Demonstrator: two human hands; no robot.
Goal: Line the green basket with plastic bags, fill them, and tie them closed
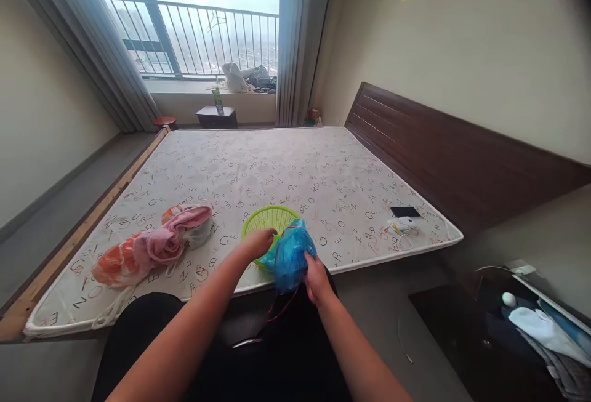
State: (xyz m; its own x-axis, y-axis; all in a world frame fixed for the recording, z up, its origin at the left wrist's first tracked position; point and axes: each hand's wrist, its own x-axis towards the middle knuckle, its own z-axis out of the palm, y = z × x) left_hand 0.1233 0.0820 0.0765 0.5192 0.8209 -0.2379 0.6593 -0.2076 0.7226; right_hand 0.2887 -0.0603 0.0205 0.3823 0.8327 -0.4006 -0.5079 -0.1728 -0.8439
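My right hand (316, 277) is closed round the side of a blue plastic bag (295, 254), which bulges at the mattress's near edge above my lap. A thin dark red string (282, 314) loops across the bag and hangs below it. Just left of the bag, my left hand (261, 244) is over a lime-green plastic basket (268, 214), its fingers curled closed. What those fingers hold, if anything, is hidden. More blue plastic shows low inside the basket, partly covered by my hand and the bag.
On the letter-printed mattress (249, 168) lie a pink cloth (166, 242) with orange-and-clear plastic bags (122, 263) at left, and a phone (405, 212) and white charger (402, 223) at right. A dark headboard (443, 137) borders the right side. A bedside table (443, 328) stands lower right.
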